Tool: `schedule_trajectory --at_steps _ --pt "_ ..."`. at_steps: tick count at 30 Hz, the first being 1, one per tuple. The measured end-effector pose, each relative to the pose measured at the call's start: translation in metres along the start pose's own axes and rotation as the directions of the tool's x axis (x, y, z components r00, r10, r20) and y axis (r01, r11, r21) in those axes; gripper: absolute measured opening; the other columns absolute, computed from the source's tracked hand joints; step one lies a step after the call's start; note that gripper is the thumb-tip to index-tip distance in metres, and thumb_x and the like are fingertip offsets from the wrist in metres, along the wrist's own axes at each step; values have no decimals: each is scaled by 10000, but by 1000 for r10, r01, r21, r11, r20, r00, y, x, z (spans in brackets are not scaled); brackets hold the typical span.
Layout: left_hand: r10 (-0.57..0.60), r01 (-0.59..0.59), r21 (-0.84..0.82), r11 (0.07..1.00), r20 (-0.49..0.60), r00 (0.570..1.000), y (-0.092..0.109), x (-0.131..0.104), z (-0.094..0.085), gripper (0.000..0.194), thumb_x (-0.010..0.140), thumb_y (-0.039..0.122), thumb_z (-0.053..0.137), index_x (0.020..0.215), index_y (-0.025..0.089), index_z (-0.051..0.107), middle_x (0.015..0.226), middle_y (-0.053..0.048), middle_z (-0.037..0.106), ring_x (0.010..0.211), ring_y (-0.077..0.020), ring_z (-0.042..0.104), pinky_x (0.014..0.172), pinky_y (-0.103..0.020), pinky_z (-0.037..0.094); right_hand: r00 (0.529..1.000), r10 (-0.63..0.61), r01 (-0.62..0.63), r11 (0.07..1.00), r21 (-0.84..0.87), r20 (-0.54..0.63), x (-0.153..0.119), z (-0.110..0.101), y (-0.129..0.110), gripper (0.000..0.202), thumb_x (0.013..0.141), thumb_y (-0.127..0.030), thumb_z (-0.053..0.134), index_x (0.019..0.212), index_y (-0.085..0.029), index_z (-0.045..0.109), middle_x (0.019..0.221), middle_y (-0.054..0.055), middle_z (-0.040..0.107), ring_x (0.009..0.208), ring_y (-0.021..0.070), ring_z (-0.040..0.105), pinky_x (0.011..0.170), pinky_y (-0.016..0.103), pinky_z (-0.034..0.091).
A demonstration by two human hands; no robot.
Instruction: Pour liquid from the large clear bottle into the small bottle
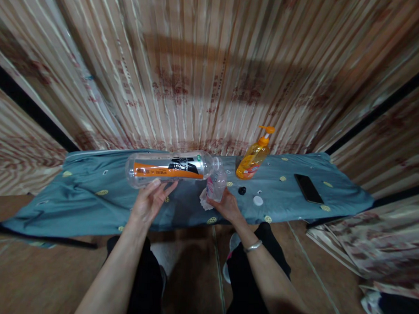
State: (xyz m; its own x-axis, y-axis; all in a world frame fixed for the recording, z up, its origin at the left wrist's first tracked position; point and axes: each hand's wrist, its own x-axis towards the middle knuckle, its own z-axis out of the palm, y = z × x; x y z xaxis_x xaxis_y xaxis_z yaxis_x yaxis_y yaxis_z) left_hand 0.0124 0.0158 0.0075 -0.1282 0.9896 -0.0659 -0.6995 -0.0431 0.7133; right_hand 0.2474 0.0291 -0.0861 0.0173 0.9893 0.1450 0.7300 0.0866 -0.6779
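Patterned curtain (205,74) hangs beyond the far edge of the cloth-covered tabletop (87,207). Large clear bottle (168,170): horizontal over the left half, long axis roughly parallel to the far edge, mouth end toward the right. It is directly beyond my left hand (148,202), the nearer of the two — fingers loosely spread, tips at its near side; whether they bear its weight I cannot tell. Amber pump bottle (252,160): standing, right of centre. Dark phone (308,188): flat, toward the right end. Small clear bottle (217,181): mid-table, just beside the large bottle's mouth; contact unconfirmed. My right hand (229,206) is closed around its lower part. White tissue (205,201): left of that hand, toward the near edge. White disc (258,201), then black cap (241,190) — both right of the small bottle, the disc closer to the near edge.
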Motion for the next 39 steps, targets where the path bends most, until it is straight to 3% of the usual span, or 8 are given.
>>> schedule_trajectory --at_steps 5,20,33,39 --pt "0 0 15 1000 7 1000 0 0 0 189 580 158 739 729 198 630 820 0 705 866 -204 653 922 -489 482 1000 -25 25 1000 13 3 0 -1 0 566 708 -395 677 1173 -129 493 1075 147 645 1014 279 614 841 373 476" --pt "-3 4 -9 1000 10 1000 0 -1 0 169 586 143 735 696 192 618 805 5 705 848 -193 655 913 -477 492 1000 0 0 998 68 0 0 1 5 832 662 -407 704 1341 -128 311 1099 137 637 980 270 626 811 378 482" --pt "-1 1 0 1000 -9 1000 1 -2 1 189 571 143 736 706 192 613 771 10 696 852 -199 650 914 -484 485 1000 4 -5 997 76 13 -1 -1 3 815 671 -408 701 1331 -120 319 1111 147 627 1011 273 612 846 381 471" --pt "8 -8 18 1000 5 1000 1 -2 2 194 568 148 738 709 199 614 780 12 693 833 -199 652 918 -482 482 1000 -4 3 999 42 16 -1 0 3 702 690 -407 683 1269 -128 401 1120 146 623 1023 268 607 849 377 471"
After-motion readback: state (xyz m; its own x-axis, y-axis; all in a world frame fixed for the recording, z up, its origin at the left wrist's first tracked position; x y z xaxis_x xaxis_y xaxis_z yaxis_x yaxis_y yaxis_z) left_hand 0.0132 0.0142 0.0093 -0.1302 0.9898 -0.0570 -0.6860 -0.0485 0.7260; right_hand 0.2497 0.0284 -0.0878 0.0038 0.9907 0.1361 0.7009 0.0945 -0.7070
